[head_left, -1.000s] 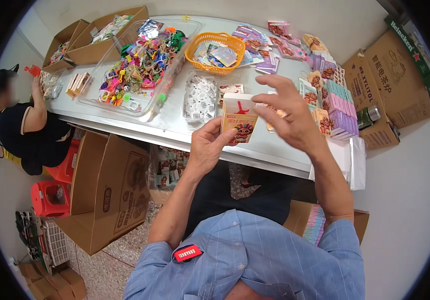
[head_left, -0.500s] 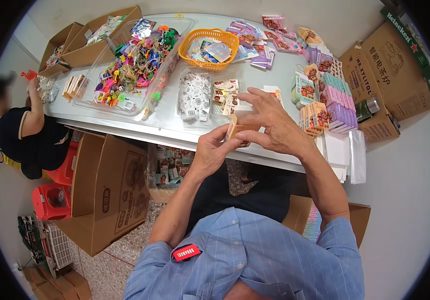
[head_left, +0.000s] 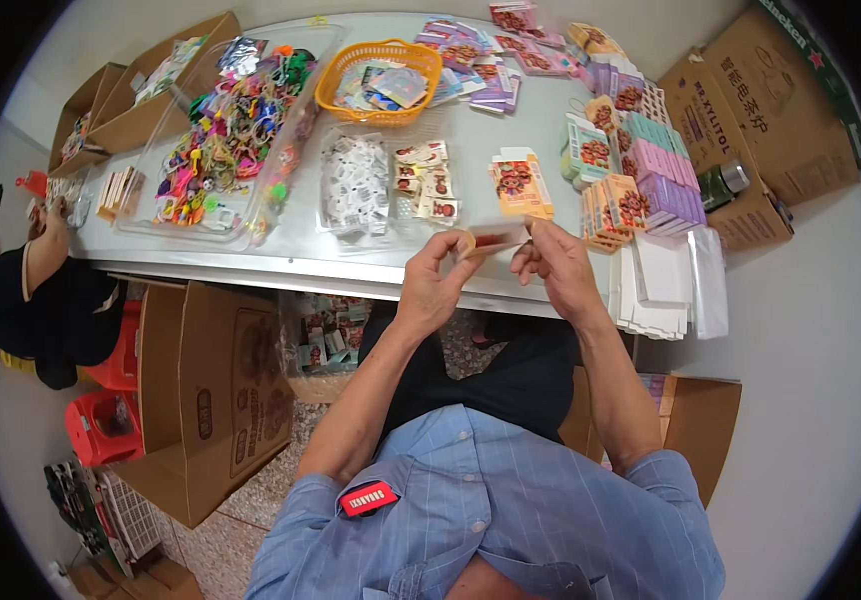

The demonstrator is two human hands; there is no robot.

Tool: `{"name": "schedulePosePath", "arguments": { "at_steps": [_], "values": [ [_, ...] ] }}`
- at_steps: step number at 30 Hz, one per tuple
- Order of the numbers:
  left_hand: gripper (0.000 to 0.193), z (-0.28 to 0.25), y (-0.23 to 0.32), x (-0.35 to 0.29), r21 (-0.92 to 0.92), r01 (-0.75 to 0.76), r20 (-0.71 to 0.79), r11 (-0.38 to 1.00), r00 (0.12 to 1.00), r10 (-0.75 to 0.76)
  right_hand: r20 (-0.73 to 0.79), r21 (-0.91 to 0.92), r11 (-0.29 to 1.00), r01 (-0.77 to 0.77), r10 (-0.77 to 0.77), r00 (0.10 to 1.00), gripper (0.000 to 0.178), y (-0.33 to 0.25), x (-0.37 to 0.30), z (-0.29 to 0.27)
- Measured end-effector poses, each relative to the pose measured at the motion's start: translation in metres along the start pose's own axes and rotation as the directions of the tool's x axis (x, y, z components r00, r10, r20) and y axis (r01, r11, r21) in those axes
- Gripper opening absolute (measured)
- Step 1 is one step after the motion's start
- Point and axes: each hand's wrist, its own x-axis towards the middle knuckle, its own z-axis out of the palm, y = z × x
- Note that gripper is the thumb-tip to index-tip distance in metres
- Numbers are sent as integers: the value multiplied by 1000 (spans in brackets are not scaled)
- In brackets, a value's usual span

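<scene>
Between my hands, above the table's front edge, a small paperboard box (head_left: 497,236) is held level and slightly blurred. My left hand (head_left: 435,284) pinches its left end between thumb and fingers. At its right end, my right hand (head_left: 563,272) grips with bent fingers. Just beyond lies a flat orange printed carton (head_left: 521,184) with its flaps spread. To the left of that, a clear tray (head_left: 428,182) contains small printed packets. Beside it, another clear tray is heaped with white sachets (head_left: 355,182).
A large clear bin of colourful trinkets (head_left: 226,150) and an orange basket (head_left: 379,48) stand farther back. Stacked small boxes (head_left: 666,185) and white card sheets (head_left: 651,290) occupy the right. A co-worker (head_left: 46,280) is at far left. A big cardboard box (head_left: 216,390) stands below the table.
My right hand has come down from above the box to its right end. The box has turned more level. My view has shifted slightly, and the flat orange carton is now uncovered.
</scene>
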Motion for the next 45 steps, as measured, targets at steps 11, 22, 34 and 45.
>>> {"name": "schedulePosePath", "arguments": {
  "at_steps": [11,22,34,45],
  "values": [
    [29,-16,17,25,331,289,202,898,908,-367,-2,-260,964,50,-53,999,30,21,20,-20],
    [33,-20,23,35,-342,526,303,779,846,-438,-18,-297,955,7,-13,1000,20,9,19,-5],
    [24,-6,4,30,-87,220,150,972,967,-206,256,-447,710,544,-481,838,31,32,25,-26],
    [24,3,4,27,91,126,22,988,991,-129,55,-442,841,311,-321,945,22,26,24,-24]
  ]
}}
